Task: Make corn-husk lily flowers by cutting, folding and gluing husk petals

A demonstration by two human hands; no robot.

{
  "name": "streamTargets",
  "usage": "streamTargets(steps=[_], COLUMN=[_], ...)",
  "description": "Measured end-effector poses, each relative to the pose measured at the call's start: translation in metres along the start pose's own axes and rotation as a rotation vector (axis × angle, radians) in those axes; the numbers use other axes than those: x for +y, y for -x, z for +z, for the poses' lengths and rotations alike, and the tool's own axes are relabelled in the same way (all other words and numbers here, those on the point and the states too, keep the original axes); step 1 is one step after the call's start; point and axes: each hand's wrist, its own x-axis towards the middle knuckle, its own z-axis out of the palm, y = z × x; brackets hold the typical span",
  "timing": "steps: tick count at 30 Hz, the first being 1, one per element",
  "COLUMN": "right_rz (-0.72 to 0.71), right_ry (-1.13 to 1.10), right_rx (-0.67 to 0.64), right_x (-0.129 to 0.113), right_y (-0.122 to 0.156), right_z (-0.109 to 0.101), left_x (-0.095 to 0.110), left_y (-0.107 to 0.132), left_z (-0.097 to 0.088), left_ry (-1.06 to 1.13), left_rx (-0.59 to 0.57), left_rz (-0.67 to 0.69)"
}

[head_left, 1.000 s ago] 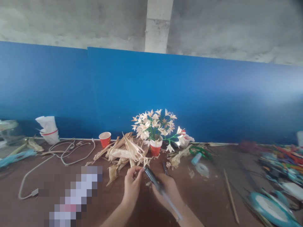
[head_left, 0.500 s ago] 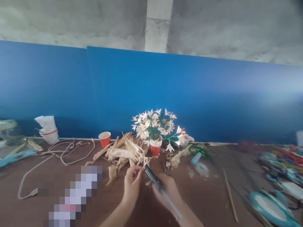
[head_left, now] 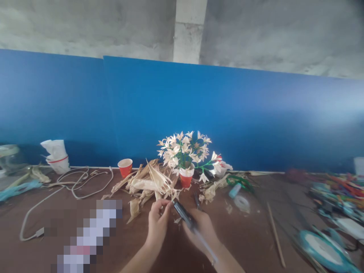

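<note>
My right hand (head_left: 202, 229) is wrapped round a dark glue gun (head_left: 183, 213) whose tip points up and left. My left hand (head_left: 158, 222) is closed in a pinch right at that tip, on a small pale piece I cannot make out. Both hands hover over the brown table (head_left: 119, 242), just in front of a pile of dried corn husks (head_left: 148, 183). Behind the husks stands a red paper cup (head_left: 186, 178) holding a bunch of cream husk flowers (head_left: 185, 148) on green stems.
A second red cup (head_left: 125, 167) stands left of the husks. White cable (head_left: 71, 185) loops across the left side, near stacked white cups (head_left: 58, 159). A tape roll (head_left: 242, 203), a thin wooden stick (head_left: 275, 234) and blurred colourful supplies (head_left: 338, 197) lie right. A blue panel (head_left: 182, 113) backs the table.
</note>
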Motion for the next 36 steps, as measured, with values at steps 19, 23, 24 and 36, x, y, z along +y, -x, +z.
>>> streamTargets(steps=[19, 23, 24, 36], right_rz=[0.625, 0.807, 0.837, 0.105], right_ry=[0.486, 0.664, 0.719, 0.220], right_rx=[-0.114, -0.075, -0.037, -0.124], right_x=[0.100, 0.095, 0.087, 0.017], right_y=[0.017, 0.015, 0.012, -0.045], right_z=[-0.124, -0.124, -0.121, 0.021], left_x=[-0.009, -0.012, -0.012, -0.014], left_y=[-0.003, -0.003, -0.004, -0.003], left_z=[0.001, 0.002, 0.002, 0.000], left_ry=[0.005, -0.017, -0.020, -0.025], left_rx=[0.045, 0.056, 0.062, 0.028], left_rz=[0.001, 0.026, 0.031, 0.050])
